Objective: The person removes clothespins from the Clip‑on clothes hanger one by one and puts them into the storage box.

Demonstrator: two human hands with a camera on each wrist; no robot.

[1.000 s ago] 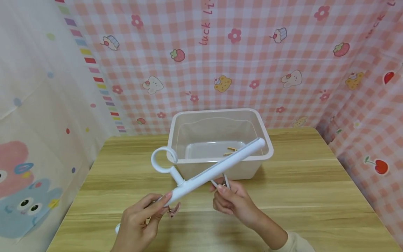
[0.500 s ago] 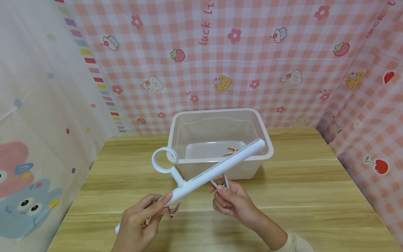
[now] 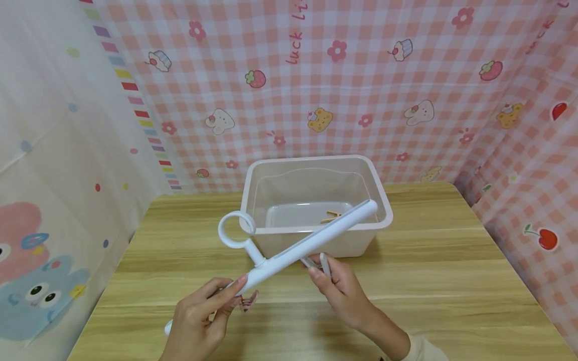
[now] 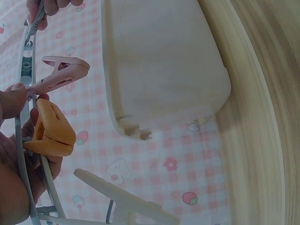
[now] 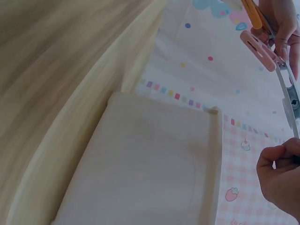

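A white clip hanger (image 3: 311, 244) with a round hook (image 3: 221, 231) is held aslant above the table, its far end in front of the bin. My left hand (image 3: 198, 316) grips its lower part. Below the bar, my right hand (image 3: 340, 291) pinches a grey clip (image 3: 325, 264) at the hanger's underside; whether it is attached is hidden. In the left wrist view a pink clip (image 4: 63, 75), an orange clip (image 4: 55, 129) and a cream clip (image 4: 124, 197) are on the hanger, the first two close to my left fingers.
A beige plastic bin (image 3: 311, 158) stands at the back of the wooden table (image 3: 429, 281). A gold-coloured clip (image 3: 331, 217) lies inside it, partly behind the hanger. Printed cloth (image 3: 361, 90) hangs behind and at both sides.
My right hand has shifted its fingers slightly, and the grey clip in it has tilted. The hanger and my left hand have hardly moved.
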